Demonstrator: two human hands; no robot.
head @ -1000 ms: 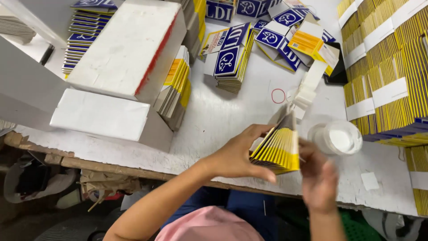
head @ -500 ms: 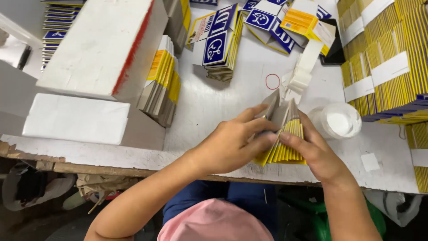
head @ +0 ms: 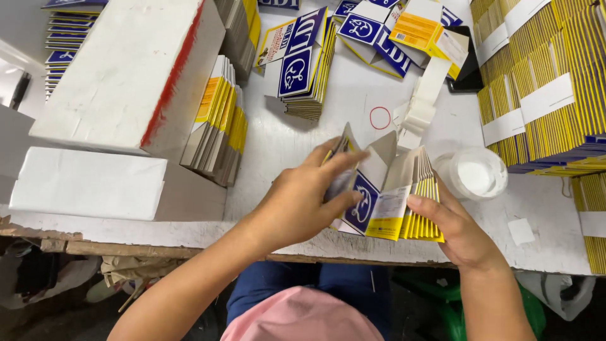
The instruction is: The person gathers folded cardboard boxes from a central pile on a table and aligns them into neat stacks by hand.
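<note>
While both hands work at the near edge of the white table (head: 303, 132), the left hand (head: 303, 202) pinches a single flat carton (head: 363, 189), blue, white and yellow, fingers curled over its top flap and thumb under it. At three o'clock from that carton, touching it, stands a stack of flat cartons (head: 420, 202) on edge, showing yellow stripes; the right hand (head: 464, 233) clasps this stack from the side, thumb pressed on its front face, fingers behind. At one o'clock from the right hand sits a round white tub (head: 476, 173), just beside the stack. At twelve o'clock from the held carton lies a red rubber band (head: 380, 117), with a folded white paper strip (head: 424, 104) next to it. At ten o'clock a leaning pile of cartons (head: 218, 123) rests against a white box (head: 120, 69). Banded carton bundles (head: 543, 95) fill the two o'clock corner.
</note>
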